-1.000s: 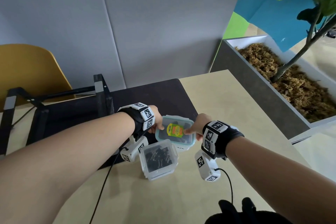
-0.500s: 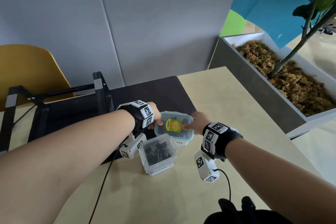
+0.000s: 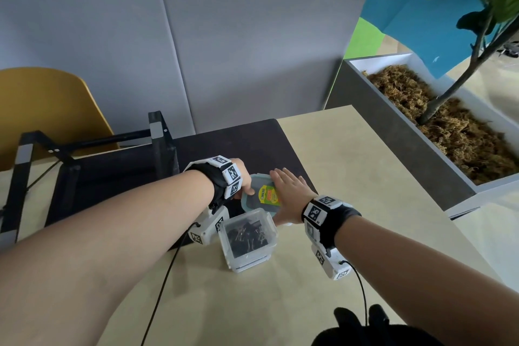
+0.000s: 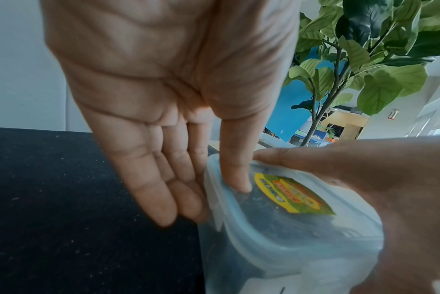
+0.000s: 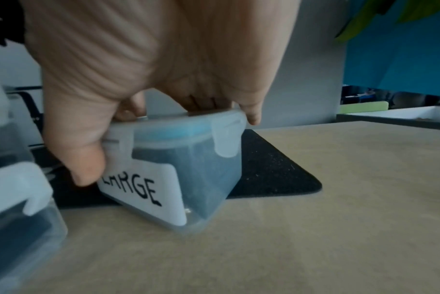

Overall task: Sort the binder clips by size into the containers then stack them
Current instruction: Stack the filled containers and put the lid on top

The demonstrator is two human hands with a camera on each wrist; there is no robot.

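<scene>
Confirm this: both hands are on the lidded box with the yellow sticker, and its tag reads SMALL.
The tag on the lidded box reads LARGE, not SMALL; the right wrist view shows it. The left hand and the right hand are on the box, which bears the yellow sticker.

Pale wooden desk [image 3: 351, 166]; grey panelled wall [image 3: 238, 36] behind it, mustard-yellow chair [image 3: 50, 109] left of it, grey moss-filled planter [image 3: 393, 132] right of it.
</scene>
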